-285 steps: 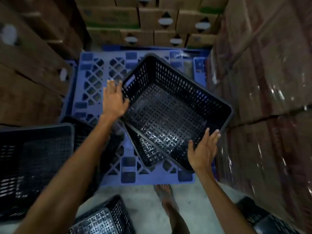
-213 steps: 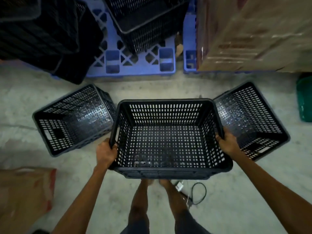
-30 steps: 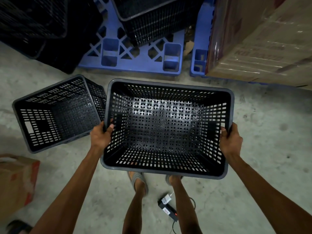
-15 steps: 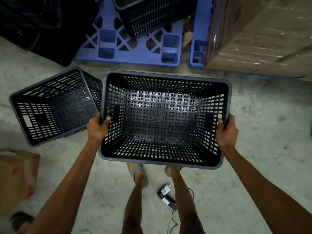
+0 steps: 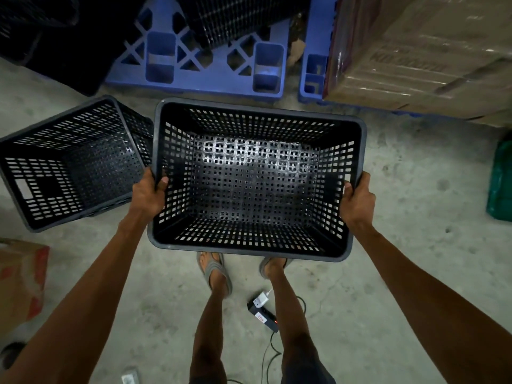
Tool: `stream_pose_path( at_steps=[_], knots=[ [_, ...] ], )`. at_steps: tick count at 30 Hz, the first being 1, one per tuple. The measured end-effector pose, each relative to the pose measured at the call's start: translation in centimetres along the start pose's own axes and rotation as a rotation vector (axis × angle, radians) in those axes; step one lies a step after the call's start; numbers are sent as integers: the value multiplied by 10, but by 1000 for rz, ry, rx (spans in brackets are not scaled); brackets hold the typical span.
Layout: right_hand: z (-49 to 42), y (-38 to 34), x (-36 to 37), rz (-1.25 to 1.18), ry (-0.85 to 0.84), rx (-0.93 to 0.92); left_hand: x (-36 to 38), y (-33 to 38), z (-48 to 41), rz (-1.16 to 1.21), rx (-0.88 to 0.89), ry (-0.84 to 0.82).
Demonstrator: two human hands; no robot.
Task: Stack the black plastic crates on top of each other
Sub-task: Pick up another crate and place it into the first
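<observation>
A rectangular black plastic crate with perforated walls [image 5: 255, 181] hangs in the air above the concrete floor [image 5: 401, 245], open side up, carried by both short ends. The left hand [image 5: 148, 194] clamps its left rim, thumb hooked inside the wall and the fingers [image 5: 163, 182] wrapped over the edge; the right hand [image 5: 357, 196] grips the opposite rim the same way, closed firmly on the plastic. The person's sandalled feet [image 5: 214, 270] stand just below the crate's near edge.

Just to the left of the held crate, a second black perforated crate [image 5: 72, 164] sits on the floor, tilted and turned at an angle — its near corner seems to pass under the held crate's left rim, though whether they touch cannot be told. Beyond the held crate lies a blue plastic pallet [image 5: 194, 65] bearing more dark crates [image 5: 235, 18], and to the far right of it stands a stack of wrapped brown cardboard cartons [image 5: 415, 51].

The step in hand looks like the carry — a crate lifted and brought towards a place to nest it. The next move probably calls for picking a base, either the floor crate or those on the pallet, squaring the held crate's rim with it, and lowering it level so the tapered walls slide in without jamming. A small black charger with cable [image 5: 263, 314] lies near the feet, behind the held crate, and is worth stepping around.
</observation>
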State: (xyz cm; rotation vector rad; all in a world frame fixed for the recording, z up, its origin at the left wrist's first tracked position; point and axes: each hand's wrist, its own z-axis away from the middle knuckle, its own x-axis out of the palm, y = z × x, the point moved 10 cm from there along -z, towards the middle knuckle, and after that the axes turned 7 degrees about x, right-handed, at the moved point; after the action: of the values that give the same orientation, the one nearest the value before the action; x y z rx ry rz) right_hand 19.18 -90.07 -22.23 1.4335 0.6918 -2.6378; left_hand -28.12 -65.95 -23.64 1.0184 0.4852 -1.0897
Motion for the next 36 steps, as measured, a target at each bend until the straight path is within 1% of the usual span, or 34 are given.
stream_pose_path(
  at_steps=[2, 6, 10, 12, 14, 18, 19, 21, 22, 24, 26, 28, 32, 36],
  knots=[
    [-1, 8, -2, 11, 1, -2, 7, 2, 7, 7, 1, -6],
    [-5, 17, -1, 20, -52, -48, 10, 7, 14, 25, 11, 51],
    [-8, 19, 6, 33, -87, -20, 12, 7, 13, 56, 26, 64],
    [-8, 17, 9, 37, -65, -11, 16, 4, 12, 50, 14, 49],
    [-10, 14, 10, 52, -47, -20, 21, -3, 8, 46, -41, 16],
    [-14, 14, 10, 63, -84, -25, 25, -10, 1, 48, -94, -38],
    [-11, 12, 9, 46, -84, -48, 27, -9, 1, 54, -77, -57],
    [-2, 0, 5, 67, -33, -172, 23, 1, 3, 10, 51, -36],
    [2, -3, 2, 142, 28, -226, 19, 9, 6, -61, 138, 5],
    [13, -10, 2, 319, 135, -357, 15, 26, 17, -294, 312, 88],
    [19, -9, 7, 413, 149, -453, 15, 37, 27, -437, 431, 158],
    [13, -5, 14, 410, 122, -465, 20, 36, 26, -470, 472, 162],
    [6, 2, 20, 371, 109, -472, 25, 31, 18, -455, 546, 159],
    [8, 0, 18, 384, 62, -459, 25, 37, 22, -542, 531, 111]
  ],
)
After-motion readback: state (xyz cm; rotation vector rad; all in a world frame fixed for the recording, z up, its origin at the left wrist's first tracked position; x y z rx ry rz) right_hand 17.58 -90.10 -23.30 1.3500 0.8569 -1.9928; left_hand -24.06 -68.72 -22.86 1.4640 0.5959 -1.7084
